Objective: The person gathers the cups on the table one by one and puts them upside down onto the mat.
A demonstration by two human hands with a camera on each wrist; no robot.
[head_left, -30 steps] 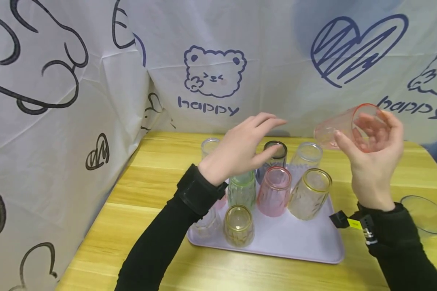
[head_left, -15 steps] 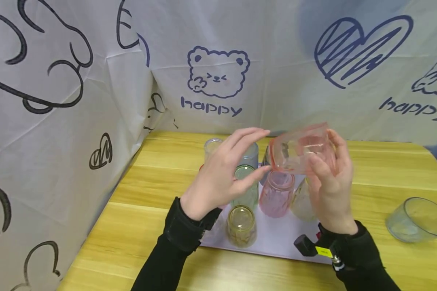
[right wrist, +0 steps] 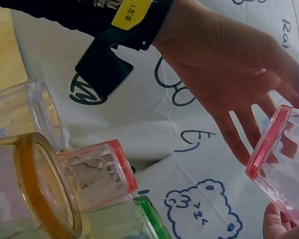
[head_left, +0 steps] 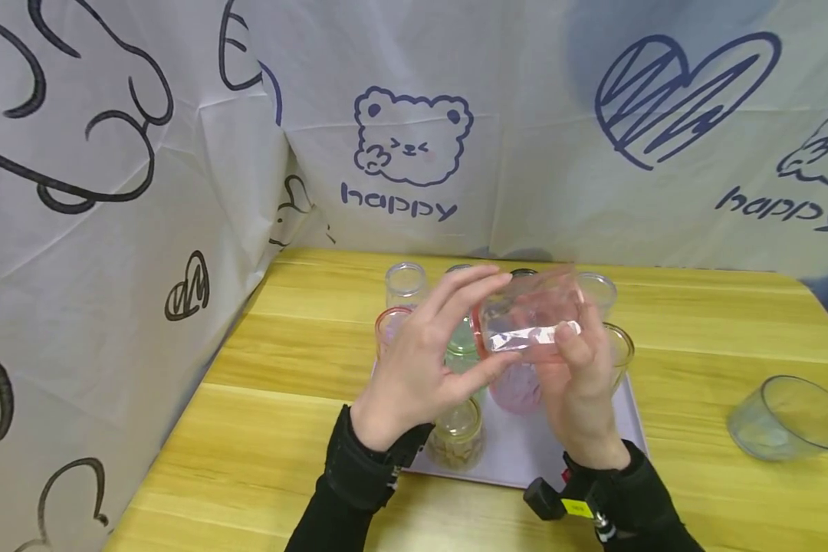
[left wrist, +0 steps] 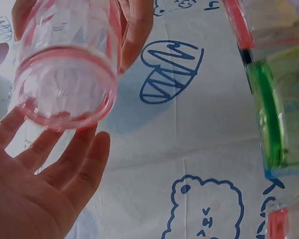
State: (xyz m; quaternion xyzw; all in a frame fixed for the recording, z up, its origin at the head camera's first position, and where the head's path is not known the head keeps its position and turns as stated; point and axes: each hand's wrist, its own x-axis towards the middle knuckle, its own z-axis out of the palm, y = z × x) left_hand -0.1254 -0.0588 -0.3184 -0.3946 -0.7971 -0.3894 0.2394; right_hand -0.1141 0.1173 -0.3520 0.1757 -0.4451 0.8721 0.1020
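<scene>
A clear pink glass tumbler [head_left: 527,303] is held tilted sideways above the tray. My right hand [head_left: 581,395] grips its right end, thumb on the near side. Around the opposite, red-ringed end my left hand [head_left: 417,368] is spread, fingers above and thumb below. In the left wrist view, the left fingers lie extended along the ring of the tumbler [left wrist: 67,84], thumb apart. The right wrist view shows the left fingertips right at the ring. Below, on the lavender tray [head_left: 514,458], stand a yellowish glass [head_left: 457,441], a pink glass [head_left: 516,392] and a green glass [head_left: 461,345].
More glasses stand behind: a clear one [head_left: 405,284] at back left, a red-ringed one [head_left: 390,320], another clear one [head_left: 599,290] and an amber-ringed one [head_left: 622,349]. A bluish glass [head_left: 776,429] sits on the wooden table at right. Printed cloth [head_left: 524,138] hangs behind.
My right hand has brought the pink tumbler from the right over the tray, turning its red-ringed end leftward. My left hand has come to that end.
</scene>
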